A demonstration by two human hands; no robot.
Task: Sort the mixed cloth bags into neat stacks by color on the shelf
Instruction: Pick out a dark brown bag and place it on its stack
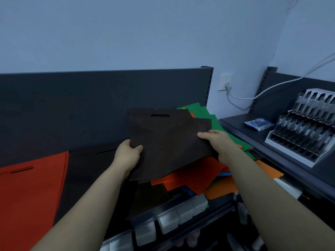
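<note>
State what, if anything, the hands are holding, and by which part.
Both hold the dark brown cloth bag: the left hand grips its lower left edge, the right hand its right edge.

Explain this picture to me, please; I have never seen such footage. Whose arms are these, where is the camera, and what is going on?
There is no machine here: a person wears one camera on the head, looking down at their own bare arms. The left hand and right hand each grip an edge of a dark brown bag, held above a jumbled pile of orange, red, green and blue bags on a dark shelf. To the left lie a red bag and a dark bag, flat. At right stands a display rack of small packets.
</note>
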